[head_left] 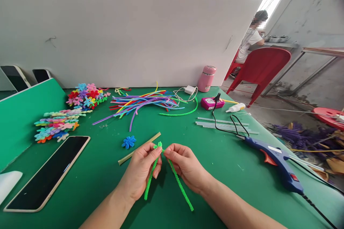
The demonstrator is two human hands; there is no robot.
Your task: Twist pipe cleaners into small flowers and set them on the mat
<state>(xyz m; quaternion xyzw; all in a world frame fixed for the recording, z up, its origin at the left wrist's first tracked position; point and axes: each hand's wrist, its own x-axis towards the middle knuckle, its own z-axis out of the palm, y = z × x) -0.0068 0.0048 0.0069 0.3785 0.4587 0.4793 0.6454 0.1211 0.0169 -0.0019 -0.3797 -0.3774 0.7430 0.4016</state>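
Note:
A bright green pipe cleaner (180, 184) is bent at its middle into small loops, with two straight ends hanging down toward me. My left hand (143, 168) pinches it just below the loops, thumb against fingers. Close beside it, my right hand (188, 166) is closed on the other side of the same pipe cleaner, near the bend. Behind my left hand lies a flat tan strip (154, 138), set at a slant on the table. A blue pipe-cleaner flower (129, 142) rests just left of the strip.
Loose coloured pipe cleaners (145, 102) lie across the back. Finished flowers (87, 96) are heaped at left, near a large phone (48, 175). A blue glue gun (274, 161), clear glue sticks (223, 123) and a pink bottle (206, 78) are at right. A white board (120, 39) stands behind.

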